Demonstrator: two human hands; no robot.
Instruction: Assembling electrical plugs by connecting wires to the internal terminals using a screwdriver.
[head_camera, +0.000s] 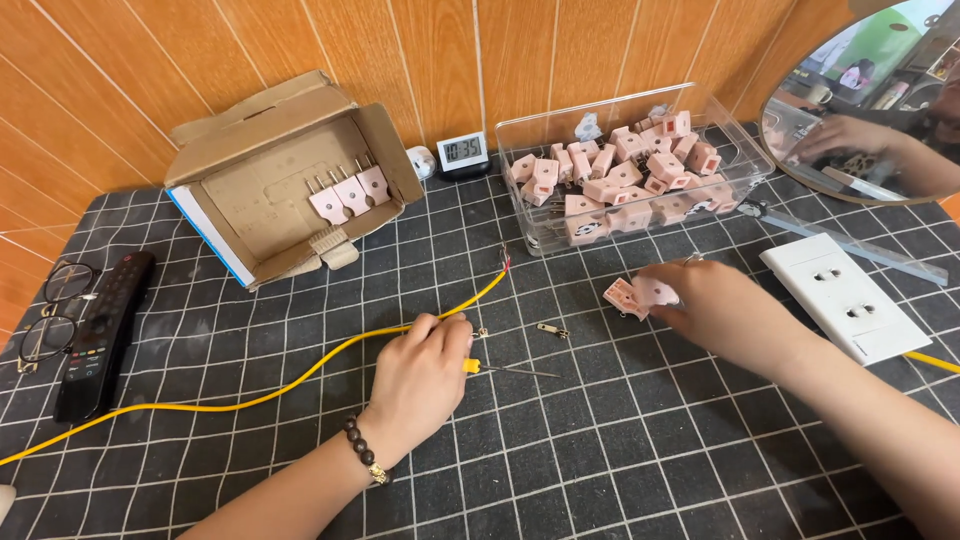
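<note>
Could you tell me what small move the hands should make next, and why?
Probably bring the pink plug piece in the right hand across to the yellow wire's bare end. The left hand already rests on the yellow wire with a small screwdriver by it, while plug and wire end lie apart.

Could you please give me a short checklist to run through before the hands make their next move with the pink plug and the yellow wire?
1. Right hand has hold of a pink plug part: ok, the fingers are on it, just above the mat.
2. Left hand has the screwdriver: ok, its yellow handle shows under the fingers, shaft lying flat.
3. Yellow wire within reach: ok, it runs beneath the left hand, its stripped end lying free.
4. Small metal prong is at hand: ok, loose on the mat between the hands.
5. Plug screw is loosened: cannot tell, too small to see.
6. Spare plugs available: ok, the clear bin holds many.
</note>
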